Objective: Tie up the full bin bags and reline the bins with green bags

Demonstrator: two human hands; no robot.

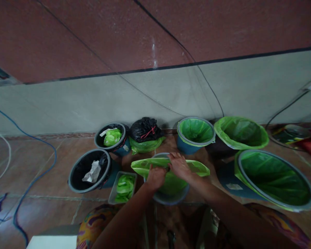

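Observation:
A green plastic bag (197, 168) lies stretched over a small grey-rimmed bin (168, 199) in front of me on the floor. My left hand (156, 177) is closed on the bag's near edge. My right hand (179, 166) grips the bag just beside it, fingers curled over the plastic. Most of the bin is hidden under the bag and my forearms.
Two black-lined bins (89, 171) (111, 136) with crumpled waste stand at left. A tied black sack (145, 129) sits behind. Green-lined bins (195, 133) (241, 133) (274, 178) stand at right. A tray of folded green bags (123, 186) lies near my left arm. Cables (41, 166) cross the tiled floor.

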